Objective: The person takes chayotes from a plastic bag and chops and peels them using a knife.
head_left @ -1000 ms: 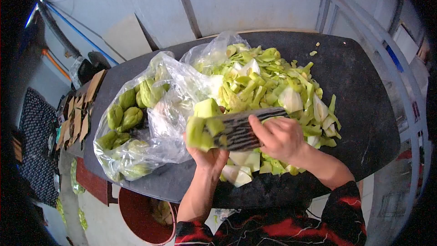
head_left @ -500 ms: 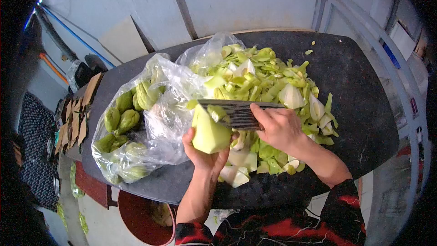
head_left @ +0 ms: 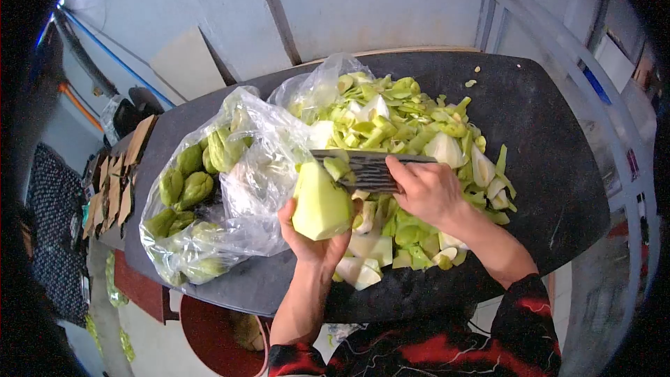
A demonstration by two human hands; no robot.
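Observation:
A peeled pale green chayote (head_left: pixel 322 204) rests upright in my left hand (head_left: pixel 311 246), whose fingers wrap round its lower part. My right hand (head_left: pixel 427 192) grips the handle end of a wide cleaver (head_left: pixel 373 172) with a dark, streaked blade. The blade's left end is at the chayote's upper right, and bits of green peel cling to it. Behind and below the blade spreads a heap of green peels and pale cut pieces (head_left: pixel 412 126). Left of my hands lies a clear plastic bag (head_left: pixel 262 167) with several unpeeled chayotes (head_left: pixel 193 188) in it.
Everything lies on a dark table (head_left: pixel 551 160). A reddish bin (head_left: pixel 209 335) stands on the floor below its front edge. Metal railings (head_left: pixel 607 98) run along the right, and flattened cardboard (head_left: pixel 118 181) lies at the left. A pale wall rises behind.
The chayote was tilted and blurred under the blade; it now stands upright in my left hand. The cleaver has moved up and slightly left, to the chayote's top, and the view has shifted slightly.

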